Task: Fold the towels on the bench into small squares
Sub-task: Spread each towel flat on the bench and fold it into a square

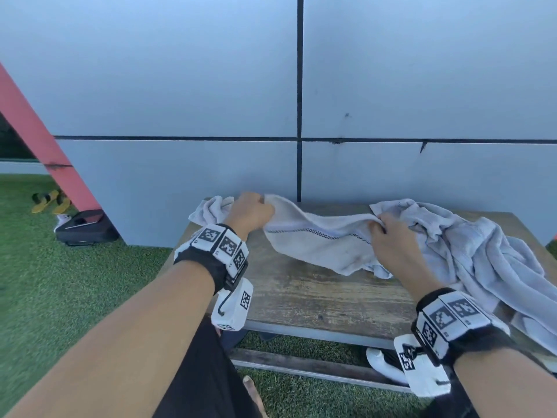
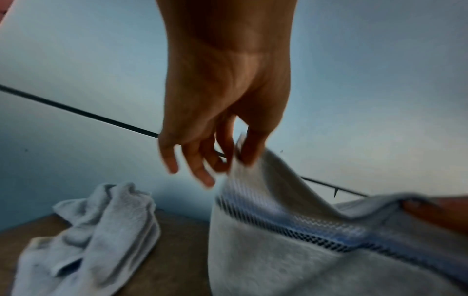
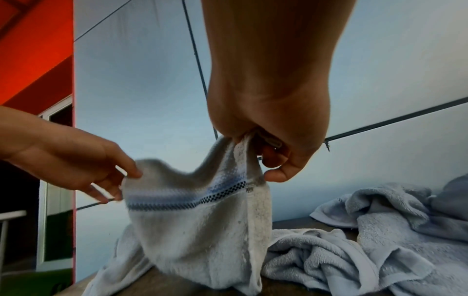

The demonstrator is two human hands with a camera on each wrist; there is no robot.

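A white towel with a blue checked stripe (image 1: 313, 239) (image 2: 278, 230) (image 3: 202, 220) hangs between both hands above the wooden bench (image 1: 316, 297). My left hand (image 1: 251, 211) (image 2: 228, 144) pinches its left top corner between thumb and forefinger. My right hand (image 1: 388, 239) (image 3: 263, 140) pinches the right top corner, fingers curled. The towel's lower edge rests on the bench. A small crumpled towel (image 1: 211, 208) (image 2: 96, 230) lies at the bench's far left corner. A heap of pale towels (image 1: 482, 251) (image 3: 380, 230) covers the right end.
A grey panelled wall (image 1: 211, 101) stands right behind the bench. Green turf (image 1: 60, 282) surrounds it. A black bag (image 1: 87, 227) and yellow sandals (image 1: 51, 202) lie by a red slanted beam (image 1: 39, 137) at left. A white shoe (image 1: 382, 363) sits under the bench.
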